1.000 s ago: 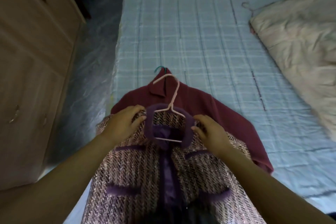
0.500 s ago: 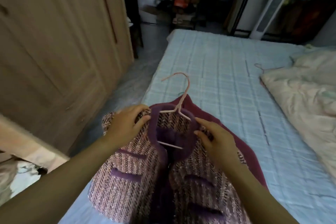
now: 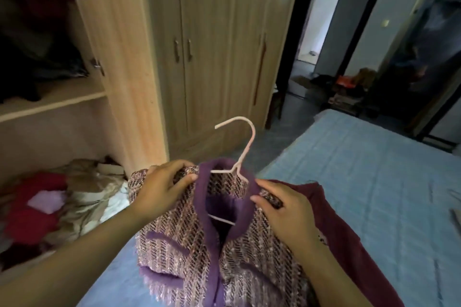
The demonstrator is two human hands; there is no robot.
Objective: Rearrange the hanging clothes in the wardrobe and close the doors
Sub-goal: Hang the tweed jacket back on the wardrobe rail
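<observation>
A pink and purple tweed jacket (image 3: 189, 239) on a pale pink hanger (image 3: 245, 147) is lifted off the bed. My left hand (image 3: 159, 189) grips its left shoulder and my right hand (image 3: 284, 207) grips its right shoulder. The hanger's hook points up towards the wardrobe (image 3: 124, 57). A maroon garment (image 3: 334, 219) lies on the bed under and to the right of the jacket. The wardrobe's left section stands open, with dark clothes (image 3: 42, 40) above a shelf. Its other doors (image 3: 207, 52) are shut.
A pile of red, beige and white clothes (image 3: 57, 202) fills the open wardrobe's bottom. The bed with a light blue sheet (image 3: 374, 182) runs to the right. A dark doorway (image 3: 321, 20) and clutter on the floor lie beyond.
Both hands have lifted the jacket off the bed and the maroon garment. My view has swung up and left from the bed to the open wardrobe.
</observation>
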